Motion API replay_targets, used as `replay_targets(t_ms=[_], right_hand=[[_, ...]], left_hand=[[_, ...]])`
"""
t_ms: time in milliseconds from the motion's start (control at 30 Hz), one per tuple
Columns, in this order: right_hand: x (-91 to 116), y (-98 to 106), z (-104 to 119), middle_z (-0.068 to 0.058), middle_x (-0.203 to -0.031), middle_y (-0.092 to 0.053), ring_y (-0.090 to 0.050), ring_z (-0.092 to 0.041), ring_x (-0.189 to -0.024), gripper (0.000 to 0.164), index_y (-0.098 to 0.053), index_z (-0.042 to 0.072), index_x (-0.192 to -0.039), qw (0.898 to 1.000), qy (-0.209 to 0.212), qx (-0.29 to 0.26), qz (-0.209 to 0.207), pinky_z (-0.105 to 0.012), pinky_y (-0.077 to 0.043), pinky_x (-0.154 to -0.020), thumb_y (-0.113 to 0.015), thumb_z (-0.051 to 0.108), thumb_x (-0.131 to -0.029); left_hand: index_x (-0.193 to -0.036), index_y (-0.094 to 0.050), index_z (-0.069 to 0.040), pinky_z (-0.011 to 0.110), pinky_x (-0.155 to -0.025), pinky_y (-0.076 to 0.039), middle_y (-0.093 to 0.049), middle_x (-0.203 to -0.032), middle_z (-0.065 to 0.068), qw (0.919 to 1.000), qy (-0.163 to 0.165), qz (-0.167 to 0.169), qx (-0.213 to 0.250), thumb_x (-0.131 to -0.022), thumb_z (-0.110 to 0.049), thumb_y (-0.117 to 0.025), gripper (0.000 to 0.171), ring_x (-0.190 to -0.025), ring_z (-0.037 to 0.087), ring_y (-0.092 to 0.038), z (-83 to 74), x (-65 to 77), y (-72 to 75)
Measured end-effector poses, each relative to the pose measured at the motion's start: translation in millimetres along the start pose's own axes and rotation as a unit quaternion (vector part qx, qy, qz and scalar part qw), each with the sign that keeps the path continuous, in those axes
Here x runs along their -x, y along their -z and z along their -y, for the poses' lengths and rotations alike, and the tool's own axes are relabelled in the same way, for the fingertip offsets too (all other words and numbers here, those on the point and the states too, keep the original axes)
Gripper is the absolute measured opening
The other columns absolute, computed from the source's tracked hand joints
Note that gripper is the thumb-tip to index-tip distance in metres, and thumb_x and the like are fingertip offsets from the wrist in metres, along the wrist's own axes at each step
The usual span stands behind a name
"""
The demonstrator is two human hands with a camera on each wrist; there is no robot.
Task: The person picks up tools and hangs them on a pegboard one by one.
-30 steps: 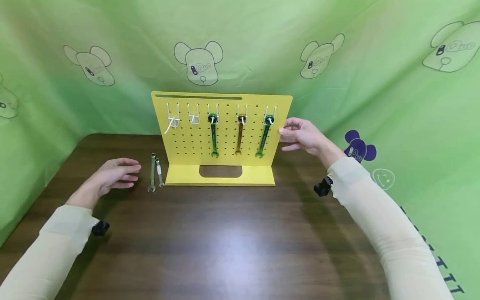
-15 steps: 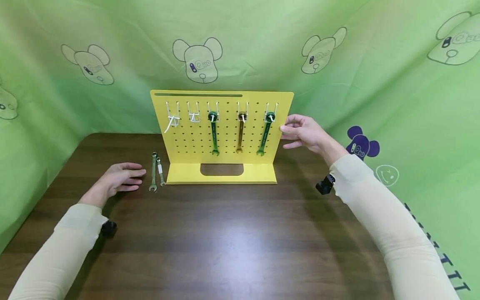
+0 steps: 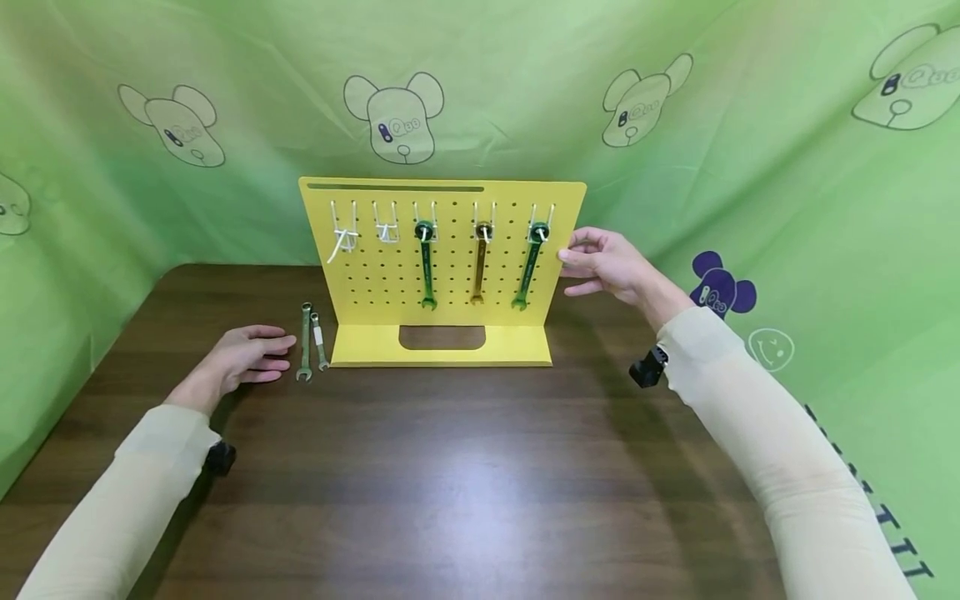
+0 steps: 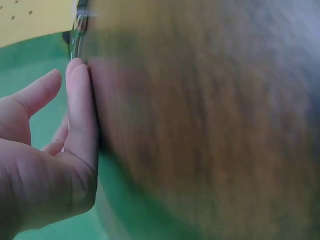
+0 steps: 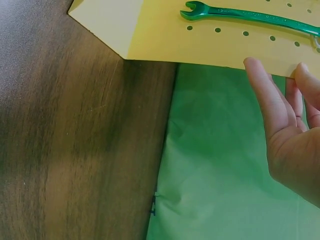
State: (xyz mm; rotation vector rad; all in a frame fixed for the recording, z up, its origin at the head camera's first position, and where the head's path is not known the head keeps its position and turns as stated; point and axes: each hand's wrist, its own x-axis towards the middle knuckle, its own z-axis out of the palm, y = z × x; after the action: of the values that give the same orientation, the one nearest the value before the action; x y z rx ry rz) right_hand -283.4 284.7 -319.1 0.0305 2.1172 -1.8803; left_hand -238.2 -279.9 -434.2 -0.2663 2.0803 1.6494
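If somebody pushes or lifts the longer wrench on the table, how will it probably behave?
The longer combination wrench looks metallic, so it should stay stiff. Its shiny surface may feel slippery. Having a wide, forked end, it would probably slide rather than roll.

Yellow board (image 3: pixel 453 271); green wrenches (image 3: pixel 427 273), bronze wrench (image 3: pixel 480 267); white hooks (image 3: pixel 347 238); brown wood-grained counter (image 3: pixel 450 467); green curtain (image 3: pixel 277 42) with outlined animal heads (image 3: pixel 401 143).

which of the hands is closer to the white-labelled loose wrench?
Left. The left hand is just left of the white-labelled wrench, with the longer loose wrench between them. The right hand is over at the right edge of the pegboard.
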Motion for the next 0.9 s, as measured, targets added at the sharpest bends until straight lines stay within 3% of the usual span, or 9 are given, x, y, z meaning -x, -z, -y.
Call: replay_targets(t_ms=[233, 500, 900], right_hand=[[-0.7, 0.0, 1.7, -0.006, -0.108, -0.062, -0.069, -0.029, -0.107, 0.014, -0.055, 0.009, -0.108, 1.0, -0.002, -0.009, -0.002, -0.05, -0.06, -0.082, -0.066, 0.009, -0.099], [0.3, 1.1, -0.6, -0.006, -0.108, -0.063, -0.069, -0.029, -0.107, 0.014, -0.056, 0.009, -0.108, 1.0, -0.002, -0.007, -0.002, -0.056, -0.056, -0.088, -0.066, 0.009, -0.099], [-1.5, 0.1, -0.1, -0.006, -0.105, -0.063, -0.069, -0.03, -0.106, 0.015, -0.056, 0.009, -0.107, 1.0, 0.0, -0.005, -0.004, -0.054, -0.057, -0.086, -0.068, 0.011, -0.098]], left_hand=[[-0.149, -0.035, 0.004, 0.027, -0.069, -0.062, -0.066, -0.093, -0.002, 0.9993, 0.001, -0.022, -0.029, -0.093, -0.03, -0.077, 0.078, -0.072, 0.01, -0.07, -6.3, -4.9, -12.4], [-0.141, -0.043, 0.005, 0.025, -0.062, -0.061, -0.068, -0.083, -0.001, 0.9975, -0.003, -0.045, -0.053, -0.088, -0.026, -0.083, 0.073, -0.064, 0.007, -0.067, -8.1, -6.8, -19.9], [-0.137, -0.041, 0.01, 0.025, -0.06, -0.061, -0.068, -0.078, 0.001, 0.9961, -0.005, -0.049, -0.073, -0.091, -0.014, -0.074, 0.061, -0.059, 0.006, -0.065, -8.9, -7.2, -21.0]])
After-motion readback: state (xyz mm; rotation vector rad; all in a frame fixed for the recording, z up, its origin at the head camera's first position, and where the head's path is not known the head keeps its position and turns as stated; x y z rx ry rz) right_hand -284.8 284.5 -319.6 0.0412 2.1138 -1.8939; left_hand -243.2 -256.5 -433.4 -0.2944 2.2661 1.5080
